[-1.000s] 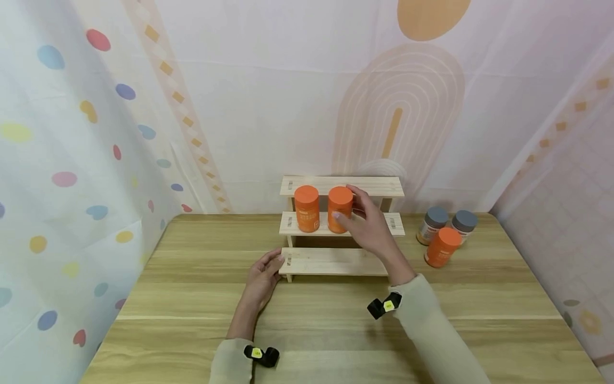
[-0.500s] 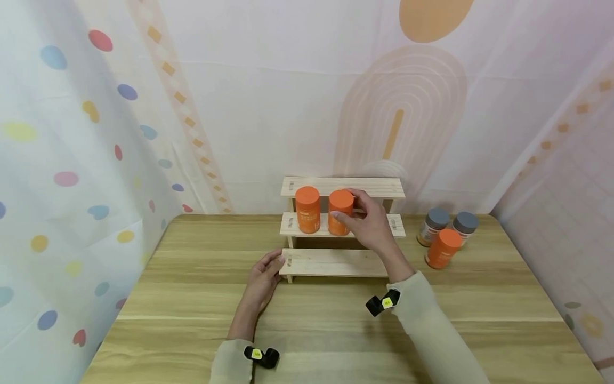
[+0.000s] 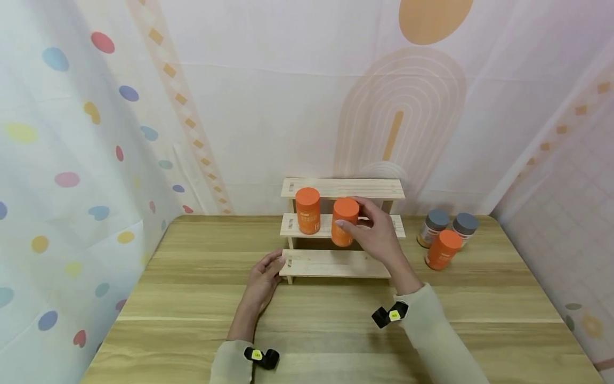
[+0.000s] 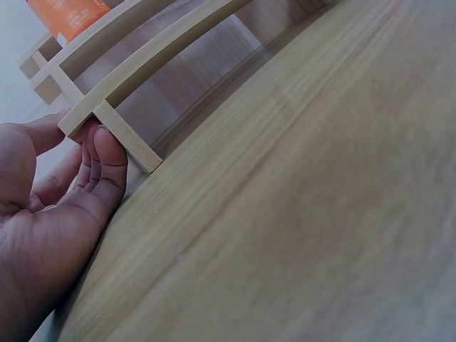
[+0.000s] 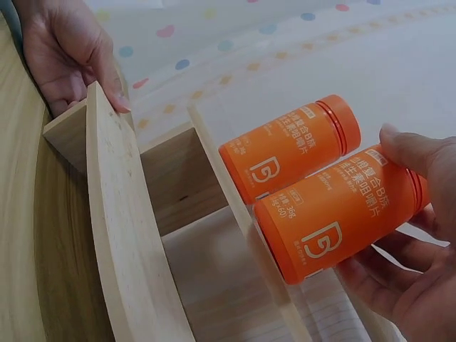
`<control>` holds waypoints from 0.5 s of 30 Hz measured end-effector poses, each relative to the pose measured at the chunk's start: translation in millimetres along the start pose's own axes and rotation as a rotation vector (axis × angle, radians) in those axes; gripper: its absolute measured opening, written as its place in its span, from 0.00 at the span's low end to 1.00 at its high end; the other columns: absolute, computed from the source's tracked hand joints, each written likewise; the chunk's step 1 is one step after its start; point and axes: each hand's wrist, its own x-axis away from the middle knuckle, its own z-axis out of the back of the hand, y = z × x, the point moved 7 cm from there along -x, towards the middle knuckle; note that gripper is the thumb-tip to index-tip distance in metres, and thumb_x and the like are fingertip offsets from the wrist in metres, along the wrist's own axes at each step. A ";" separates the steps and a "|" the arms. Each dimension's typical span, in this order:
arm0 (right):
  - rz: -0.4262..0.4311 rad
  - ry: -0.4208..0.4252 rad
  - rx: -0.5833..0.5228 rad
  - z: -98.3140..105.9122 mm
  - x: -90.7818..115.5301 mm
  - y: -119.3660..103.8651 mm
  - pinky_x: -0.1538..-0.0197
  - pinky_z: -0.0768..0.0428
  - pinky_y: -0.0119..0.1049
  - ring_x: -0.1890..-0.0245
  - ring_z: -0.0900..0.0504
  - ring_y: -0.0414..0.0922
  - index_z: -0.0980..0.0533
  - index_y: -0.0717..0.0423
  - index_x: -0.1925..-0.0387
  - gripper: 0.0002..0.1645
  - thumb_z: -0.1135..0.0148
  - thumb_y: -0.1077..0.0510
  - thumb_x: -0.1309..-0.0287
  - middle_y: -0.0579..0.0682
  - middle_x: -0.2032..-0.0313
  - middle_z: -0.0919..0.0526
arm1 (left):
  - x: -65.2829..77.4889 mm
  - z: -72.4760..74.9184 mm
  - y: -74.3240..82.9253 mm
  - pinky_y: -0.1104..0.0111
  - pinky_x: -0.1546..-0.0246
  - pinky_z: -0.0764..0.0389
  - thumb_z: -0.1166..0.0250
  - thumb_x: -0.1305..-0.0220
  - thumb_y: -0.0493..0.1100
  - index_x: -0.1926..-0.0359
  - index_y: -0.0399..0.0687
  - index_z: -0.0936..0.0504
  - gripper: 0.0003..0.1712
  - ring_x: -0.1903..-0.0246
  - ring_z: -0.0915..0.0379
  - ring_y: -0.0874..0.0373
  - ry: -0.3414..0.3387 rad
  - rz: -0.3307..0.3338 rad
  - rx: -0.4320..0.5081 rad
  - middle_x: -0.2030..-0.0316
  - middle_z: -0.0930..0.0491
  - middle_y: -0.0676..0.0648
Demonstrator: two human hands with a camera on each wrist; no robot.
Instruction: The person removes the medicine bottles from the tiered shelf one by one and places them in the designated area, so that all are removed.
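A three-tier wooden shelf rack (image 3: 336, 264) stands on the table. My left hand (image 3: 260, 280) pinches the left end of its lowest board, thumb on top and fingers curled beneath, as the left wrist view (image 4: 64, 192) confirms. In my right hand (image 3: 382, 237) is an orange vitamin bottle (image 3: 342, 230), gripped between thumb and fingers. Its base overhangs the middle board's front edge and looks raised off it. Just left of it, another orange bottle (image 3: 308, 213) stands upright on the middle board. Both orange labels show clearly in the right wrist view (image 5: 324, 214).
Right of the rack, a third orange bottle (image 3: 443, 250) stands on the table before two grey-lidded bottles (image 3: 433, 229). A patterned cloth (image 3: 264, 106) hangs behind the wood-grain table (image 3: 192, 266) and along its sides.
My right hand has drawn the gripped orange bottle off its spot on the middle board, toward me and slightly right. The left hand keeps its hold on the rack.
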 end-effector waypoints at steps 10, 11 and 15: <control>0.026 0.004 -0.024 5.9 14.8 -0.6 0.43 0.17 0.43 0.45 0.17 0.45 0.24 0.40 0.36 0.31 0.24 0.50 0.41 0.47 0.45 0.16 | -0.5 0.6 -1.3 0.71 0.57 0.19 0.40 0.25 0.38 0.30 0.37 0.30 0.26 0.53 0.21 0.61 -0.003 0.011 -0.009 0.51 0.20 0.51; 0.024 0.005 -0.023 6.8 16.2 0.0 0.43 0.17 0.42 0.45 0.17 0.45 0.24 0.40 0.36 0.32 0.24 0.50 0.41 0.47 0.45 0.16 | -0.7 0.8 -1.5 0.71 0.57 0.19 0.40 0.25 0.38 0.30 0.37 0.30 0.26 0.53 0.21 0.61 -0.003 0.011 -0.007 0.51 0.20 0.51; 0.025 0.007 -0.025 11.3 22.8 1.5 0.44 0.16 0.39 0.45 0.17 0.45 0.25 0.41 0.36 0.31 0.25 0.50 0.40 0.48 0.45 0.16 | -0.7 1.5 -1.7 0.71 0.57 0.19 0.40 0.25 0.38 0.30 0.37 0.30 0.26 0.54 0.21 0.61 -0.001 0.010 -0.008 0.52 0.20 0.51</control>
